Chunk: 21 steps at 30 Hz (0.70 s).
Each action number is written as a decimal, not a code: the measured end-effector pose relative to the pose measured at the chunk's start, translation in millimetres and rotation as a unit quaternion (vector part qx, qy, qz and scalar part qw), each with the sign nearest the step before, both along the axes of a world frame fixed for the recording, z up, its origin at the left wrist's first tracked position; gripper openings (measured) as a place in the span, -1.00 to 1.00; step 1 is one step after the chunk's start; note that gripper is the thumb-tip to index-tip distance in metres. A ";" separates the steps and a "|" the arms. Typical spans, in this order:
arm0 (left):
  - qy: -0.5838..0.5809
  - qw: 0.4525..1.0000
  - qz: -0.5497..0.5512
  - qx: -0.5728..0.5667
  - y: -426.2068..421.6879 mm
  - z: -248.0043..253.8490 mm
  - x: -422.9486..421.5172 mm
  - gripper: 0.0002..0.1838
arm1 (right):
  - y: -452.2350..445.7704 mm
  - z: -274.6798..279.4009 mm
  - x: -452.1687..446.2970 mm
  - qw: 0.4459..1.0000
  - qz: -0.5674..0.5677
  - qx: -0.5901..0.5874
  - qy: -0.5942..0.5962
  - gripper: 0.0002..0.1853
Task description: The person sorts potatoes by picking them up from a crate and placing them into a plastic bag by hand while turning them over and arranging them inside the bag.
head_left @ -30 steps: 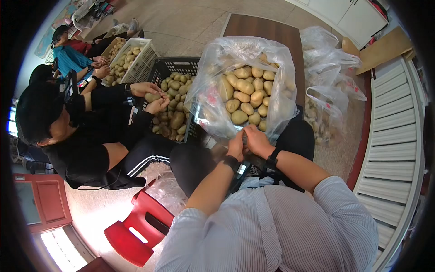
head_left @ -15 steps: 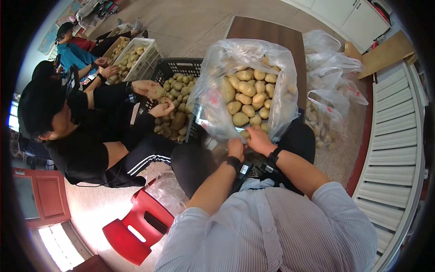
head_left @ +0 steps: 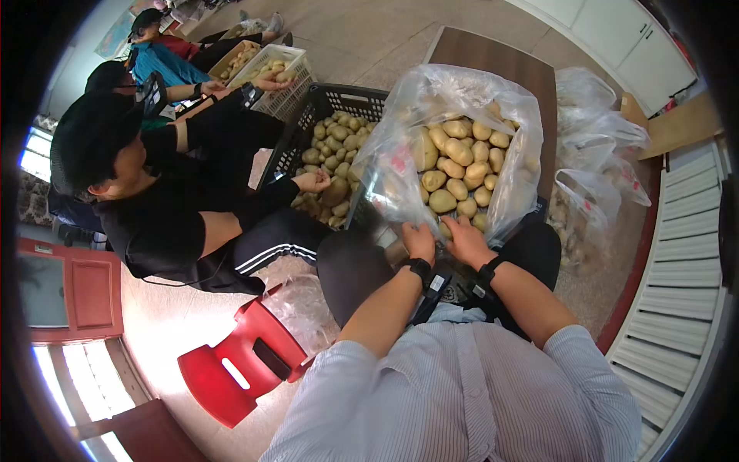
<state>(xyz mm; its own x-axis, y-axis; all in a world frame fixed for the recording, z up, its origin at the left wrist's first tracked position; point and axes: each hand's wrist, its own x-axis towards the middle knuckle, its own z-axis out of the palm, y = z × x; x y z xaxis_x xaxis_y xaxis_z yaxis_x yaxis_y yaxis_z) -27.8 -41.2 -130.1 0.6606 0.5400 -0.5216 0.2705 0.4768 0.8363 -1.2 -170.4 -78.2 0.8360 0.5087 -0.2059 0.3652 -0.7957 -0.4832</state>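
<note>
Head view: potatoes [head_left: 456,152] lie heaped, their long axes mixed, in an open clear bag [head_left: 394,175] toward the near edge of the brown table [head_left: 496,55], straight ahead of both hands. The right hand [head_left: 467,240], nearer the heap, reaches the bag's near rim; the left hand [head_left: 419,242] is half-curled beside it. Whether either grasps anything cannot be told.

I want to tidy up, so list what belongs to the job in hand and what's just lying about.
Job, it seems:
potatoes
open clear bag around them, with left hand and right hand at its near side
black crate, a neighbour's hand over it

Apparently lying about:
red chair
loose plastic beside it
brown board
</note>
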 end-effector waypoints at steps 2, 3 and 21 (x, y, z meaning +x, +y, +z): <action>0.026 0.999 -0.027 -0.007 5.1 -5.7 3.5 -0.70 | 0.9 4.0 2.1 1.000 -0.001 -0.008 0.008 -0.34; 0.026 1.000 -0.015 -0.001 7.1 -11.2 5.6 -0.70 | 2.7 5.2 4.6 1.000 0.011 -0.001 0.008 -0.34; 0.024 0.997 0.007 -0.068 9.5 -7.2 9.2 -0.78 | -5.7 -28.0 13.5 0.977 -0.113 0.172 0.047 -0.53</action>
<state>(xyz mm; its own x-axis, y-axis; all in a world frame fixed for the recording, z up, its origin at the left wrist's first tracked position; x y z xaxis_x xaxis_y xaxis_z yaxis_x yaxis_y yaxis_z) -18.7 -31.7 -137.3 0.6268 0.4707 -0.6209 0.3011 0.5886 0.7503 12.3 -176.1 -106.2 0.9207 0.3656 -0.1365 0.1398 -0.6354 -0.7594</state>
